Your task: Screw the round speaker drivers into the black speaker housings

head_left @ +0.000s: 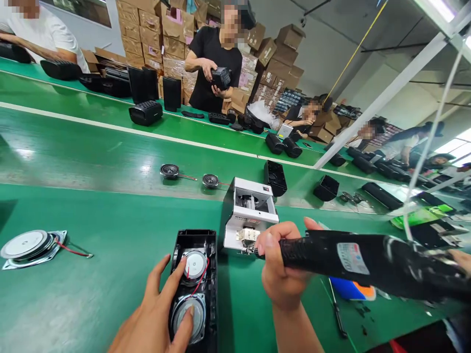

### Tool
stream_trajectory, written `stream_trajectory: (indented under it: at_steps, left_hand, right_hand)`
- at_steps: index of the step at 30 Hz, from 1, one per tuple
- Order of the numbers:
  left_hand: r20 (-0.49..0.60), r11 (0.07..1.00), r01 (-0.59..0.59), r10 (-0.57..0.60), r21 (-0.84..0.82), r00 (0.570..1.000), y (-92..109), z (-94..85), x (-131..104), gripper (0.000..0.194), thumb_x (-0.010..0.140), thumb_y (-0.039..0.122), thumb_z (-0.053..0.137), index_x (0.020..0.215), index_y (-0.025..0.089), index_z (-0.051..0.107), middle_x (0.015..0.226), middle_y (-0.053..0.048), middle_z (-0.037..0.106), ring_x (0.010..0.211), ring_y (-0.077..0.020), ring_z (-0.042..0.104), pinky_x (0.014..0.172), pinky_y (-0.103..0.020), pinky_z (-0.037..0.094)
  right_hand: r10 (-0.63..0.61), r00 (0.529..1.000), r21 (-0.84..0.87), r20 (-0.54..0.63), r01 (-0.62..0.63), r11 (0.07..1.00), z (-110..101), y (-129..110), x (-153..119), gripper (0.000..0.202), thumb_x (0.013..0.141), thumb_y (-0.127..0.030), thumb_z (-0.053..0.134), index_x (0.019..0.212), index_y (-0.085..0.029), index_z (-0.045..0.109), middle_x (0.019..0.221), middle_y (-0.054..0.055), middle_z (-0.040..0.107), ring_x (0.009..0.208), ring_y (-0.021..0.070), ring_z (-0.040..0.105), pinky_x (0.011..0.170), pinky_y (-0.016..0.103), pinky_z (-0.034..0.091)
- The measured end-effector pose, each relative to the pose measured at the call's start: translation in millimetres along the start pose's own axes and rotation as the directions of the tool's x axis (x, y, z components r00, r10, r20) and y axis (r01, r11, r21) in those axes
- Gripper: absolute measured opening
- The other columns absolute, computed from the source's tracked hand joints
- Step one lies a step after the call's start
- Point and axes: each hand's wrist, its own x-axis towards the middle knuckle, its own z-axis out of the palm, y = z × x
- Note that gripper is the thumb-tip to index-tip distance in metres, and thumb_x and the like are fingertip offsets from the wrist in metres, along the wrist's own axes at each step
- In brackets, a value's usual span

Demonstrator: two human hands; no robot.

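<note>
My left hand (156, 309) lies spread over a black speaker housing (213, 304), fingertips by the upper speaker driver (196, 264) and thumb on the lower speaker driver (196, 318). Both drivers sit inside the housing, with red wires running between them. Wrapped round a black electric screwdriver (324, 252) is my right hand (285, 269). The screwdriver is held level, its tip at the front outlet of a white-and-black screw feeder (253, 220). Its exact contact there is hard to make out.
A loose speaker driver (31, 247) lies at left. Two smaller drivers (170, 171) rest on the green conveyor (91, 142). A black-handled tool (338, 318) lies at right beside a blue-and-orange object (355, 289). Across the line, a person (217, 63) holds a black speaker.
</note>
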Motion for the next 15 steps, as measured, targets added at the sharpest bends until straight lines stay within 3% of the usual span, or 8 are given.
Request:
stream_trajectory:
  at_steps: [6, 9, 11, 13, 15]
  left_hand:
    - [0.035, 0.999, 0.019, -0.018, -0.047, 0.999, 14, -9.8, 1, 0.060, 0.115, 0.041, 0.037, 0.174, 0.032, 0.046, 0.188, -0.012, 0.034, 0.120, -0.0349, 0.084, 0.098, -0.053, 0.070]
    - [0.095, 0.998, 0.044, -0.039, -0.050, 0.995, 15, -14.6, 2, 0.063, 0.114, 0.041, 0.038, 0.176, 0.035, 0.044, 0.189, -0.009, 0.033, 0.124, -0.0349, 0.083, 0.101, -0.054, 0.070]
    - [0.165, 0.998, 0.055, -0.047, -0.043, 0.985, 14, -17.9, 4, 0.066, 0.112, 0.041, 0.040, 0.178, 0.036, 0.040, 0.191, -0.009, 0.030, 0.125, -0.0356, 0.083, 0.103, -0.055, 0.069]
    - [0.214, 0.997, 0.062, -0.053, -0.036, 0.975, 13, -19.1, 6, 0.069, 0.111, 0.041, 0.041, 0.179, 0.036, 0.038, 0.191, -0.010, 0.028, 0.124, -0.0363, 0.083, 0.104, -0.055, 0.069]
    - [0.210, 0.998, 0.059, -0.051, -0.035, 0.976, 10, -17.1, 6, 0.071, 0.109, 0.040, 0.043, 0.180, 0.036, 0.036, 0.192, -0.011, 0.026, 0.123, -0.0357, 0.083, 0.104, -0.055, 0.069]
  right_hand:
    - [0.235, 0.972, 0.076, 0.021, -0.236, 0.969, 5, -26, -13, 0.054, 0.109, -0.016, 0.076, 0.154, -0.034, 0.051, 0.081, -0.009, 0.061, 0.057, 0.0136, 0.057, 0.055, 0.026, 0.054]
    - [0.274, 0.961, 0.193, -0.030, -0.263, 0.945, 8, -48, -18, 0.060, 0.107, -0.014, 0.076, 0.153, -0.041, 0.050, 0.077, -0.011, 0.060, 0.053, 0.0137, 0.053, 0.055, 0.026, 0.055]
    - [0.255, 0.967, 0.245, -0.025, -0.242, 0.939, 12, -59, -21, 0.043, 0.107, -0.016, 0.077, 0.138, -0.039, 0.058, 0.074, -0.012, 0.057, 0.048, 0.0127, 0.048, 0.052, 0.025, 0.053]
    - [0.222, 0.973, 0.254, 0.059, -0.230, 0.939, 17, -64, -26, 0.013, 0.111, -0.025, 0.075, 0.108, -0.029, 0.063, 0.068, -0.011, 0.051, 0.042, 0.0111, 0.042, 0.046, 0.025, 0.048]
    - [0.205, 0.972, 0.259, 0.115, -0.229, 0.938, 25, -64, -33, 0.022, 0.113, -0.030, 0.072, 0.097, -0.026, 0.059, 0.067, -0.011, 0.048, 0.040, 0.0103, 0.041, 0.043, 0.026, 0.046]
